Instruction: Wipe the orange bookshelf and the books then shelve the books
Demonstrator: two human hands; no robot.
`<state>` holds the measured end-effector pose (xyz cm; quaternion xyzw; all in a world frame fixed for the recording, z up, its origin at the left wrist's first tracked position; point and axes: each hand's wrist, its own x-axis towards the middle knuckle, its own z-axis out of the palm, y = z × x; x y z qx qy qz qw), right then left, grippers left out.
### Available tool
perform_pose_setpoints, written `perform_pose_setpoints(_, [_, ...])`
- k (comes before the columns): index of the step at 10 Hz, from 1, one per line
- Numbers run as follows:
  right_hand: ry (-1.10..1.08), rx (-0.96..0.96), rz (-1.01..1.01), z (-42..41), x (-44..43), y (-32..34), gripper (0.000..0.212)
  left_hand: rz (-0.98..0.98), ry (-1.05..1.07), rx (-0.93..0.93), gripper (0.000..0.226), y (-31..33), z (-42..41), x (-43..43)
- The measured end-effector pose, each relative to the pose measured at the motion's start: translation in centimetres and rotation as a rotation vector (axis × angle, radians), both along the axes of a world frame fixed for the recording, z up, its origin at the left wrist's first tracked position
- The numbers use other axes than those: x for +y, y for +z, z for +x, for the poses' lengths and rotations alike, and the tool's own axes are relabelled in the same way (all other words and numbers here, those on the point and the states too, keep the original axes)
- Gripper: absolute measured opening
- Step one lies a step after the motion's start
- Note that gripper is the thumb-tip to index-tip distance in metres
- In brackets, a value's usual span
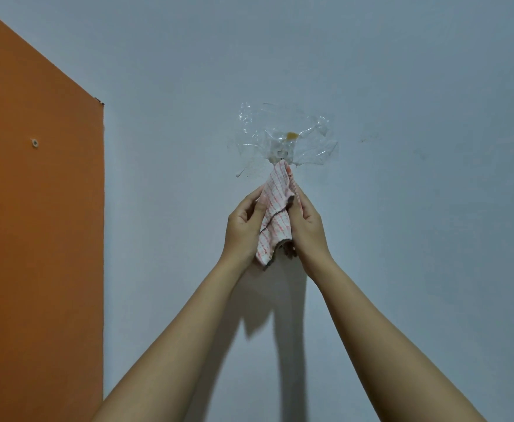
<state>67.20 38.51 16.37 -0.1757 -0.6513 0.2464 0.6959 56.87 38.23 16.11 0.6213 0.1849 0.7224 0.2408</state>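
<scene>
Orange bookshelf [36,208] well left of left hand [243,228] and right hand [308,226], both grips around cloth [275,216].

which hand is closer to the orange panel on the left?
Left. The left hand grips the cloth on the side facing the orange panel. The right hand grips the cloth's far side. Neither hand touches the panel.

Likely a home room: painted grey-blue wall [402,86], orange bookshelf [36,208] left of the left hand [243,226], clear tape [283,138] above the right hand [309,226].
</scene>
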Motion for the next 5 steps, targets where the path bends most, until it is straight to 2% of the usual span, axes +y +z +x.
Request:
perform_pose_setpoints(2, [-0.048,0.032,-0.090,0.4,-0.2,-1.1,0.031,0.012,0.053,0.080,0.024,-0.5,-1.0,-0.2])
perform_pose_setpoints(4, [-0.241,-0.015,-0.101,2.0,-1.2,-0.9,0.030,-0.033,0.258,0.226,0.024,0.2,-1.7,-1.8])
perform_pose_setpoints(5, [-0.283,-0.027,-0.155,2.7,-1.4,-0.8,0.037,-0.067,0.370,0.260,0.024,0.7,-1.7,-2.9])
